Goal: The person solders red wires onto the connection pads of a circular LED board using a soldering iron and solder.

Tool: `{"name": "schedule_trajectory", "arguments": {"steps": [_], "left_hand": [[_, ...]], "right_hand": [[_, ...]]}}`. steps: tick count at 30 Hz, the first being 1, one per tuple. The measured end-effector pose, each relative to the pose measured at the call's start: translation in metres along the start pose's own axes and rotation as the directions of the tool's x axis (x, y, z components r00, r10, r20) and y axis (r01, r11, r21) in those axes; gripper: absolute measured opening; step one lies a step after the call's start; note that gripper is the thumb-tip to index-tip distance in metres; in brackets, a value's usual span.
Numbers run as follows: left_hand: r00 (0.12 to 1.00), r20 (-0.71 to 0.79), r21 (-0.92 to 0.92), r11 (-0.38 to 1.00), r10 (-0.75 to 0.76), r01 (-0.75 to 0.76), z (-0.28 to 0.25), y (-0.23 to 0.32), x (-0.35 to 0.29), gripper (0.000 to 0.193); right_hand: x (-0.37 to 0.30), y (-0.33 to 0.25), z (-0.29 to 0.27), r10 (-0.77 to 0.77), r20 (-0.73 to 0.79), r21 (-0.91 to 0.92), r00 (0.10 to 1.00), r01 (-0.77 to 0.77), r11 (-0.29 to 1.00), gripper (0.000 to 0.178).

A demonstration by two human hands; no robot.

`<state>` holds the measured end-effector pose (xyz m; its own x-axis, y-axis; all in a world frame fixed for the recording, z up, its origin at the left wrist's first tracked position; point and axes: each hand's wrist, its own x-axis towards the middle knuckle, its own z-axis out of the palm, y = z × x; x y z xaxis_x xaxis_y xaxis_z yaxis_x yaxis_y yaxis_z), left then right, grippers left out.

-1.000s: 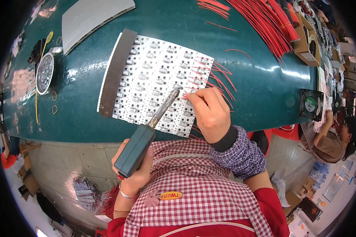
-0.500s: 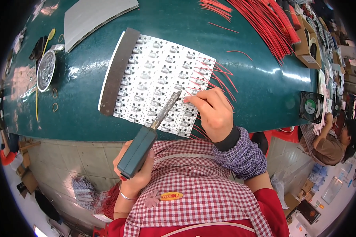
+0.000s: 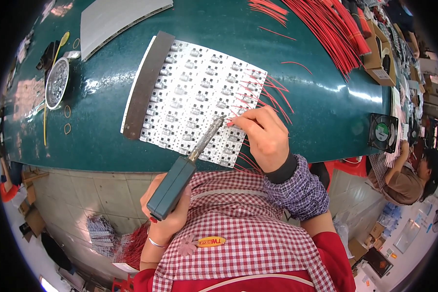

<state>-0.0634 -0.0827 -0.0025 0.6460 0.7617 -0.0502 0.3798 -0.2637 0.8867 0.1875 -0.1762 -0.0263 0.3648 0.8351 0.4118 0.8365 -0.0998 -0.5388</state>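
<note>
Gripping soldering iron point(image 3: 182, 170) in closed left hand point(image 3: 168, 207), tip at panel of circuit boards point(image 3: 194, 100) on green bench; right hand point(image 3: 263, 136) pinching red wire point(image 3: 233, 124). Risk: hot tip close to fingertips, possible burn or bridged joint.

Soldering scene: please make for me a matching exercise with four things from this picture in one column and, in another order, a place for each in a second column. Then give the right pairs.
Things:
1. soldering iron
2. circuit board panel
3. small black fan
4. round metal dish

Places:
A. on the green table, near its right end
B. held in the left hand, tip on the panel
C. on the table, near its left end
D. flat on the middle of the table, under the right hand

Pairs: 1-B, 2-D, 3-A, 4-C
</note>
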Motion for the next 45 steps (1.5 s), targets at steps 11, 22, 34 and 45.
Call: {"name": "schedule_trajectory", "arguments": {"steps": [11,22,34,45], "left_hand": [[0.999,0.023,0.014,0.999,0.036,-0.036,0.000,0.000,0.004,0.023],[1.000,0.015,-0.008,1.000,0.024,-0.024,0.002,-0.002,0.002,0.021],[1.000,0.013,0.021,0.999,0.027,-0.027,0.000,-0.004,-0.001,0.019],[0.991,-0.043,-0.102,0.987,-0.127,0.122,-0.003,-0.004,-0.014,0.025]], "right_hand": [[0.006,-0.003,-0.003,0.037,0.039,0.017,0.999,-0.038,0.999,0.026],[0.008,0.001,-0.006,-0.035,0.122,0.001,0.992,0.035,0.999,0.023],[0.013,-0.002,-0.008,-0.048,0.113,-0.028,0.992,0.052,0.998,0.026],[0.012,-0.002,-0.008,-0.057,0.130,-0.035,0.990,0.062,0.997,0.024]]}}
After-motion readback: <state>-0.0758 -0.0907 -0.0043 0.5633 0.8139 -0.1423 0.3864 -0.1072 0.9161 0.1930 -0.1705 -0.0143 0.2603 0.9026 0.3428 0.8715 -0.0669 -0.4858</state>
